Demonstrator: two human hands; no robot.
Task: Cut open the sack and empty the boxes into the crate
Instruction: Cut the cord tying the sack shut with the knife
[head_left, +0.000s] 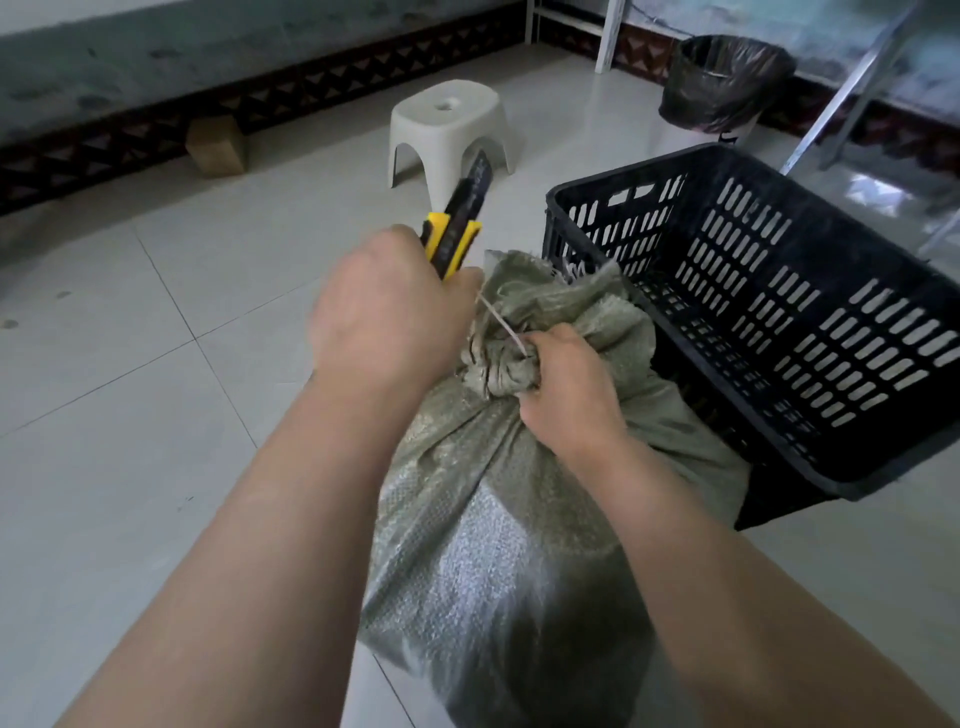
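A grey-green woven sack (498, 545) stands on the tiled floor, its neck bunched and bound with a pale tie (501, 323). My right hand (566, 389) grips the bunched neck just below the tie. My left hand (389, 317) is closed around a yellow and black utility knife (454, 228), whose blade end points up and away, just left of the sack's neck. The black slotted plastic crate (779, 312) sits tilted to the right of the sack, touching it, and looks empty inside. No boxes are visible; the sack hides its contents.
A white plastic stool (449, 130) stands beyond the knife. A small cardboard box (217, 146) lies by the wall at the left. A bin lined with a black bag (724, 83) is at the back right, beside metal frame legs (852, 88).
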